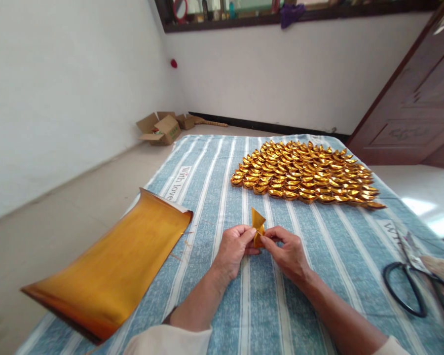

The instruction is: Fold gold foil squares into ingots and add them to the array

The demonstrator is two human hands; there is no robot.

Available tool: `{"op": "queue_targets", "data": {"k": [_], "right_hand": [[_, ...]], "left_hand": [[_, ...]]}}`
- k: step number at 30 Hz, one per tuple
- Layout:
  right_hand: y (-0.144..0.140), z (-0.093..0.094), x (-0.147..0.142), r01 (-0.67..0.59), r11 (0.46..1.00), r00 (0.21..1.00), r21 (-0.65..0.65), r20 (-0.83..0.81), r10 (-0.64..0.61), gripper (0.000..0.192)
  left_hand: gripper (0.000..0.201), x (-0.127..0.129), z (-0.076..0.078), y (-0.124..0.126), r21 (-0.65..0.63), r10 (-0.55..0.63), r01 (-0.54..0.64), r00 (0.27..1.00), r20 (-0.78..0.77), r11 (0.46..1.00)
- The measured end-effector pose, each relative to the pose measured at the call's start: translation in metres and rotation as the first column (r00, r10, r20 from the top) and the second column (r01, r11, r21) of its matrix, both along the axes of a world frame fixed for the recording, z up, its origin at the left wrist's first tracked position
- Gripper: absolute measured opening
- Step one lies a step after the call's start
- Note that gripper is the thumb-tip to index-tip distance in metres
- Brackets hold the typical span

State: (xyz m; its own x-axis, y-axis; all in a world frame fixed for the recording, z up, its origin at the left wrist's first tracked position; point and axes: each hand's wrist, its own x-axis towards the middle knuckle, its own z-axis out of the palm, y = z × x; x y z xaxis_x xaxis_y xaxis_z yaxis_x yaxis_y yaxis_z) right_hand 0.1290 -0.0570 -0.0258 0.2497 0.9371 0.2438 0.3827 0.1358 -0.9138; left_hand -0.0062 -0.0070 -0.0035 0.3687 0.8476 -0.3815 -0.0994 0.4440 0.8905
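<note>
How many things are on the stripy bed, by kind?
Folded gold pieces laid in rows: too many to count
Half-folded gold piece, held by left hand and right hand: 1
Stack of gold sheets: 1
Scissors: 1
Total: 4 kinds

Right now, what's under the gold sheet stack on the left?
The gold sheet stack lies on the striped cloth, its left part overhanging the cloth's edge above the floor. Anything beneath the sheets is covered.

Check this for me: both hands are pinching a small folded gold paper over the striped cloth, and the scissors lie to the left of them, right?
Not quite. The scissors lie to the right of the hands, near the cloth's edge, as the head view shows. The left hand and right hand do pinch the folded gold paper.
</note>
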Motion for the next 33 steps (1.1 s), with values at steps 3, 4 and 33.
{"op": "queue_targets", "data": {"k": [3, 4, 33], "right_hand": [[0.000, 0.000, 0.000, 0.001, 1.000, 1.000, -0.002, 0.013, -0.001, 0.017], [0.000, 0.000, -0.001, 0.001, 1.000, 1.000, -0.002, 0.015, -0.001, 0.018], [0.003, -0.002, 0.014, -0.146, 0.939, 0.896, 0.311, 0.445, -0.008, 0.022]], "left_hand": [[0.022, 0.000, 0.001, 0.000, 0.001, -0.007, 0.007, 1.000, -0.006, 1.000], [0.021, 0.000, 0.001, 0.000, 0.004, -0.009, 0.009, 1.000, -0.010, 1.000], [0.016, -0.011, -0.005, 0.010, 0.794, 0.066, 0.298, 0.919, -0.389, 0.530]]}}
